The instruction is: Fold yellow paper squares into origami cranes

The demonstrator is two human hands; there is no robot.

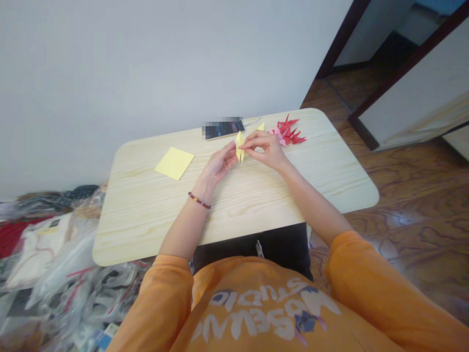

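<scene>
The folded yellow paper (239, 142) is between the hands, over the table's (256, 200) far half. The right grip (266, 147) pinches its right side with thumb and fingertips; the left grip (221, 163) steadies its left edge — whether pinching, I cannot tell. Light, even pressure suits it best — layers aligned, points uncrushed. A flat yellow sheet (175, 163) lies left, well apart.

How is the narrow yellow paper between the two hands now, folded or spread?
Folded: the narrow yellow paper has a pointed top and splits into two points below.
</scene>
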